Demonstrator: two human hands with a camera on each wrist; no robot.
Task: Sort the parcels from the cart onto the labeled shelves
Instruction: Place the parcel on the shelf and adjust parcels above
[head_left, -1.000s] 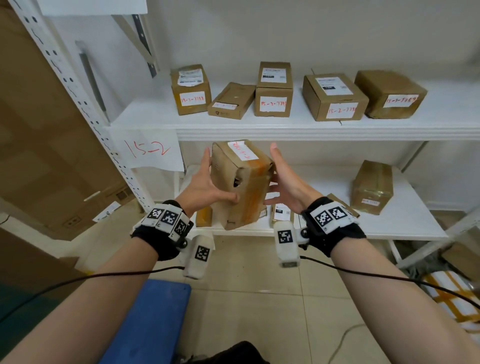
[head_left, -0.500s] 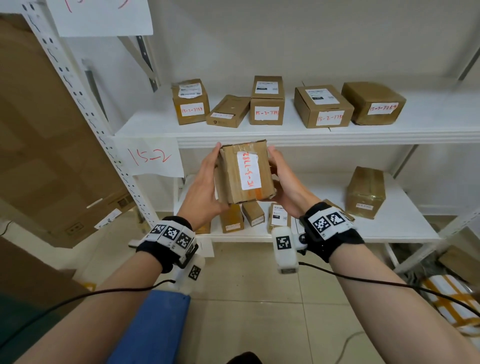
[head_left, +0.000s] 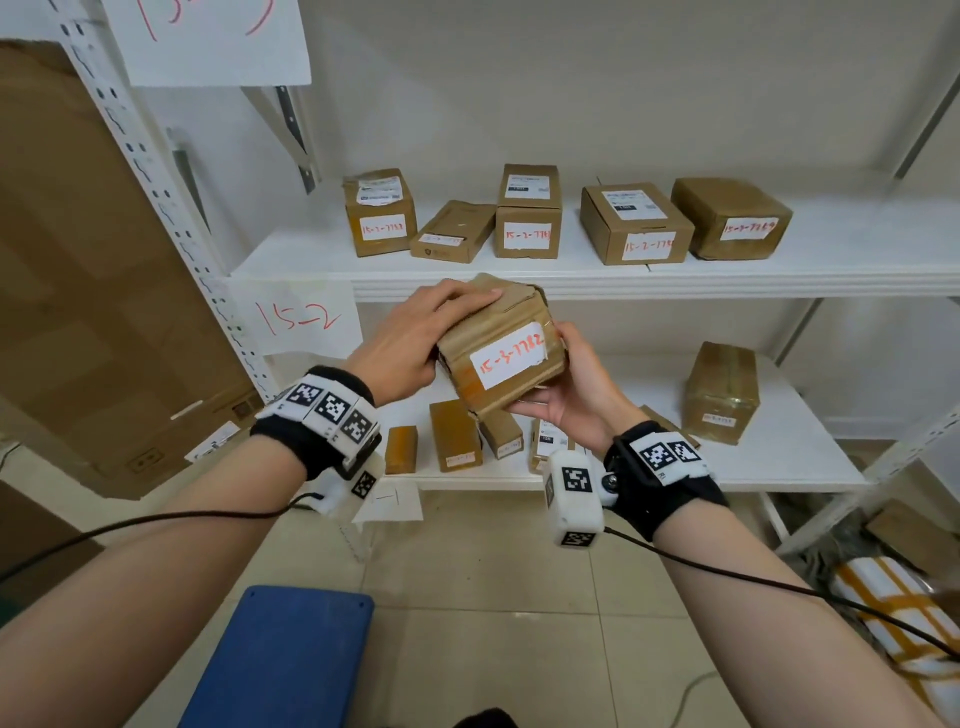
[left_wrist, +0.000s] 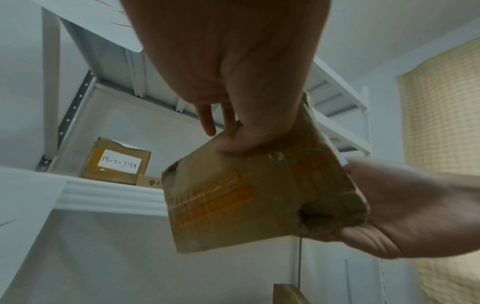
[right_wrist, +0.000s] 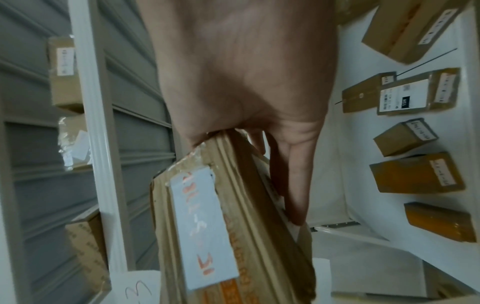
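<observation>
A worn cardboard parcel (head_left: 501, 358) with a white label in red handwriting hangs in front of the shelves, held from both sides. My left hand (head_left: 415, 338) lies over its top left, thumb pressed on the near face (left_wrist: 233, 144). My right hand (head_left: 566, 400) cups its right end and underside, fingers under it (right_wrist: 291, 185). The label faces me, nearly level. The parcel (left_wrist: 259, 197) has a torn hole at one corner. Behind it the middle shelf (head_left: 571, 275) carries a paper tag "15-2" (head_left: 298, 319) and several labeled boxes.
The lower shelf (head_left: 810, 457) holds several small boxes at the front left and a taller box (head_left: 722, 392) at the right. A large flat carton (head_left: 78, 286) leans at the left. A blue cart edge (head_left: 280, 660) lies below my left forearm. A paper tag (head_left: 218, 36) hangs on the upper shelf.
Both hands have turned the parcel from upright to lying flat, so its label now reads across. My left hand went from its side to its top. The camera view tilted upward.
</observation>
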